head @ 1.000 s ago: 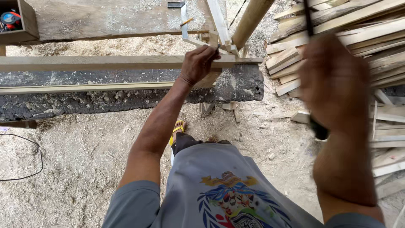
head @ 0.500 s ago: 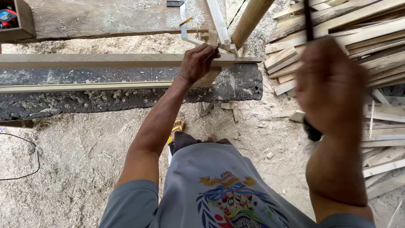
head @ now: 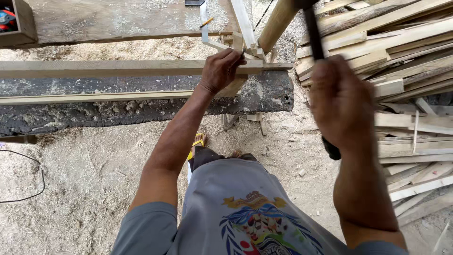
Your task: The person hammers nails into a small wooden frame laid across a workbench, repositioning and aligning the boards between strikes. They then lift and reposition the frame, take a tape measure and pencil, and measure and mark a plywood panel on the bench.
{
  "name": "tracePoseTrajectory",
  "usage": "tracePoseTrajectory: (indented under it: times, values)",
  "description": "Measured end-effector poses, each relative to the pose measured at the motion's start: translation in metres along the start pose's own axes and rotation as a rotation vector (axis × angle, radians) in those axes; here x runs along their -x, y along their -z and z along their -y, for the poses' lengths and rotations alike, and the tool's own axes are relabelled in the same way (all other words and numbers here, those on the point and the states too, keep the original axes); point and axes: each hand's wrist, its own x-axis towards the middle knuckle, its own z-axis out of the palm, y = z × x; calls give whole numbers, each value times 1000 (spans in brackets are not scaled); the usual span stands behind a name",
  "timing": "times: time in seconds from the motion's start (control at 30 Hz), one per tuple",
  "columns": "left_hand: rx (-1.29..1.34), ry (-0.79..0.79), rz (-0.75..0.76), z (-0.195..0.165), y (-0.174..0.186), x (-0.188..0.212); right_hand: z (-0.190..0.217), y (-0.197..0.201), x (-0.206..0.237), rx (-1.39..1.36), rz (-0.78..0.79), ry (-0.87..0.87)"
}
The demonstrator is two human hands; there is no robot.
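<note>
Charred beam (head: 141,101): laid across sawdust ground, spanning 9 to 3 o'clock. Pile of offcut boards (head: 401,71): stacked at 3 o'clock. Pale wooden strip (head: 94,68): rested along the beam, pinned near its end by the left hand (head: 221,70), fingers closed. Dark tool handle (head: 315,42): gripped upright in the raised right hand (head: 340,101); its head is cut off from view.

Pale sawn wooden batten (head: 118,68), matt, fairly smooth. Beneath it a dark charred-looking beam (head: 141,106), rough and crusted, dusted with sawdust. Weathered grey plank (head: 118,19), coarse grain. Stack of light offcuts (head: 401,56), raw, splintery edges. Hammer handle (head: 314,38) black, matt, likely rubber or plastic. Metal try square (head: 204,23), dull sheen. Grey cloth shirt (head: 222,212), soft, printed. Ground (head: 71,179) loose sawdust
</note>
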Motion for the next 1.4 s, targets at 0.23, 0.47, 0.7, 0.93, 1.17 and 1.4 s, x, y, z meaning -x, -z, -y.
tracePoseTrajectory:
  times: [0.23,0.47,0.7,0.93,1.17,1.4]
  values:
    - [-15,18,50,7,-10,7,-3,-49,-15,99,134,-107]
    - [-1,38,45,-3,2,0,-49,-72,-17,61,219,-243]
    - [291,180,-24,-19,11,-20,-87,-164,-66,-202,86,-271]
    - [456,434,-61,-25,10,-26,-123,-203,-78,-201,157,-567]
    - [44,172,-26,-40,-3,-31,-146,-221,-79,3,83,-331]
    - [286,551,-228,-56,0,-20,-140,-218,-76,-16,171,-412]
